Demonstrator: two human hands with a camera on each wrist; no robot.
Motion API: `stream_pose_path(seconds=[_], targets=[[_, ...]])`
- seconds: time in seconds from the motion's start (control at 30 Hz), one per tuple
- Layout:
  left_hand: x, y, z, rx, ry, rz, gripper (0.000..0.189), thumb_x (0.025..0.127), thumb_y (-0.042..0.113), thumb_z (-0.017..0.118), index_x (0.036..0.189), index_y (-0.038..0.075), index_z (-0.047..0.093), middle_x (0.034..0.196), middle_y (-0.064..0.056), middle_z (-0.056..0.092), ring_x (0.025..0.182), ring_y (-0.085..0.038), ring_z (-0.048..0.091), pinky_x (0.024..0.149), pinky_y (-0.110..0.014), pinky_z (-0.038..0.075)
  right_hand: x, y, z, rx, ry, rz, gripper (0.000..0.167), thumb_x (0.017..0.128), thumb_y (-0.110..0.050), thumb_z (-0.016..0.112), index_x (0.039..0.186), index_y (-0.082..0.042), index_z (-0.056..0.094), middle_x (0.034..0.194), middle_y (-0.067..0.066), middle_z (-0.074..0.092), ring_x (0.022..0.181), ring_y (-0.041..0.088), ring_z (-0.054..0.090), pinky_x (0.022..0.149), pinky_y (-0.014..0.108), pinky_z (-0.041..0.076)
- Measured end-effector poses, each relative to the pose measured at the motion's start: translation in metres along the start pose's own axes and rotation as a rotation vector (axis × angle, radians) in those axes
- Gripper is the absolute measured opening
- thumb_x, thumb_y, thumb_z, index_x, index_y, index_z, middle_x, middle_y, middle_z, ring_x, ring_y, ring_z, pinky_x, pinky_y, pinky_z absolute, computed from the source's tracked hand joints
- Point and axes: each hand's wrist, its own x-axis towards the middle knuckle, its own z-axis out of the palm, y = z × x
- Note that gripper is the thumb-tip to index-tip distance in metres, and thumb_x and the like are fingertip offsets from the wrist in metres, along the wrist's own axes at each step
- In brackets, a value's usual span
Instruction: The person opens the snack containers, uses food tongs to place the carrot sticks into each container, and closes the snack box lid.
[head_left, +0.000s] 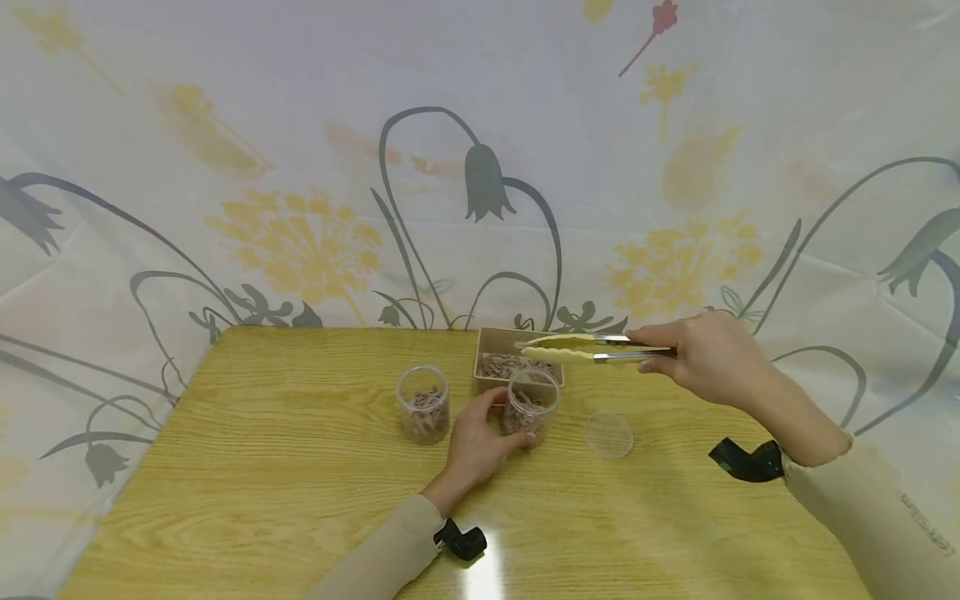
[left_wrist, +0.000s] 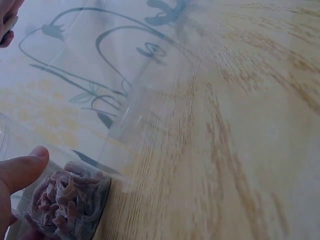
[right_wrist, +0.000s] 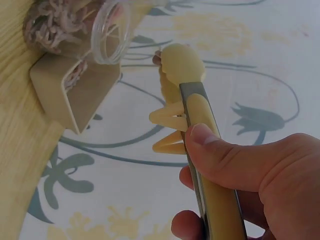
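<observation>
My left hand (head_left: 480, 443) grips a clear plastic jar (head_left: 534, 392), its thumb across the front. Greyish-purple strips (left_wrist: 67, 202) fill the lower part of that jar. With fingers and thumb, my right hand (head_left: 712, 358) holds yellow-tipped tongs (head_left: 577, 348) by their metal arms, level above the beige bin (head_left: 481, 367). A small brownish piece (right_wrist: 157, 58) shows at the tongs' tips. More greyish-purple strips lie in the bin, just behind the held jar. A second clear jar (head_left: 422, 400), partly filled with the same strips, stands left of my left hand.
A round clear lid (head_left: 609, 435) lies on the wooden table (head_left: 300, 467), right of the held jar. Behind the table's back edge hangs a flower-printed cloth (head_left: 480, 75). Black wrist mounts (head_left: 746, 460) stick out from both sleeves.
</observation>
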Motion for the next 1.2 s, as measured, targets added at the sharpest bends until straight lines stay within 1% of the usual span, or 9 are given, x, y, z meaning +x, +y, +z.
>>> stream_pose_path(seconds=[0.1,0.23,0.33,0.43,0.57,0.73,0.93,1.1,1.2], targets=[[0.000,0.000,0.000,-0.002,0.001,0.001,0.071,0.067,0.035,0.093,0.129,0.016,0.062,0.111,0.001,0.067,0.102,-0.016,0.061,0.084,-0.034,0.048,-0.008,-0.004,0.002,0.021,0.000,-0.013,0.040,0.082,-0.020,0.082,0.121,-0.015,0.074,0.091,0.006,0.076,0.042,-0.001,0.043,0.040,0.026,0.031],[0.001,-0.001,0.000,0.003,0.001,-0.002,0.072,0.067,0.035,0.093,0.129,0.016,0.062,0.112,0.002,0.067,0.102,-0.016,0.061,0.083,-0.034,0.049,-0.013,-0.004,0.011,0.029,-0.007,-0.049,0.038,0.081,-0.019,0.083,0.117,-0.013,0.076,0.096,0.006,0.076,0.051,-0.003,0.052,0.044,0.024,0.037],[0.001,-0.002,0.001,0.007,-0.001,-0.005,0.072,0.067,0.036,0.093,0.129,0.016,0.062,0.113,0.002,0.067,0.101,-0.015,0.061,0.083,-0.034,0.048,-0.013,-0.002,0.019,0.022,0.004,-0.089,0.036,0.079,-0.018,0.084,0.114,-0.011,0.077,0.095,0.005,0.076,0.052,-0.003,0.050,0.046,0.023,0.038],[0.001,-0.002,0.001,0.002,-0.004,-0.007,0.072,0.067,0.035,0.093,0.130,0.017,0.062,0.113,0.002,0.067,0.102,-0.015,0.061,0.084,-0.034,0.048,-0.013,0.000,0.024,0.018,0.006,-0.107,0.036,0.078,-0.017,0.085,0.113,-0.011,0.077,0.093,0.003,0.076,0.050,-0.004,0.044,0.046,0.023,0.036],[0.001,-0.003,0.001,-0.007,-0.004,-0.006,0.073,0.067,0.035,0.093,0.130,0.016,0.062,0.112,0.001,0.067,0.103,-0.015,0.061,0.085,-0.034,0.048,-0.014,0.000,0.027,0.009,-0.023,-0.077,0.037,0.079,-0.019,0.084,0.115,-0.013,0.077,0.092,0.002,0.076,0.046,-0.003,0.037,0.044,0.024,0.031],[0.000,-0.003,0.002,-0.004,-0.005,-0.010,0.073,0.067,0.035,0.093,0.130,0.016,0.061,0.112,0.002,0.067,0.103,-0.015,0.061,0.085,-0.034,0.048,-0.014,0.000,0.027,0.003,-0.047,-0.049,0.038,0.079,-0.021,0.084,0.115,-0.014,0.076,0.091,0.003,0.076,0.046,0.000,0.037,0.044,0.025,0.030],[0.000,-0.002,0.002,-0.005,-0.005,-0.016,0.073,0.068,0.035,0.093,0.131,0.016,0.061,0.112,0.001,0.067,0.102,-0.016,0.061,0.084,-0.034,0.048,-0.014,0.000,0.025,0.010,-0.073,-0.038,0.040,0.081,-0.023,0.083,0.118,-0.012,0.075,0.084,-0.001,0.074,0.044,0.000,0.036,0.043,0.025,0.030],[0.000,-0.001,0.001,-0.013,-0.004,-0.014,0.072,0.068,0.035,0.093,0.130,0.016,0.061,0.112,0.002,0.067,0.102,-0.016,0.061,0.084,-0.034,0.048,-0.015,0.002,0.023,0.025,-0.061,-0.048,0.040,0.081,-0.021,0.083,0.119,-0.011,0.074,0.088,0.002,0.075,0.045,-0.003,0.040,0.044,0.024,0.033],[0.000,0.000,0.001,-0.019,-0.005,-0.011,0.072,0.068,0.034,0.093,0.131,0.016,0.061,0.112,0.002,0.067,0.103,-0.016,0.061,0.084,-0.034,0.048,-0.014,0.005,0.022,0.058,-0.065,-0.026,0.042,0.083,-0.019,0.081,0.122,-0.008,0.072,0.093,0.006,0.075,0.044,-0.003,0.043,0.044,0.025,0.035]])
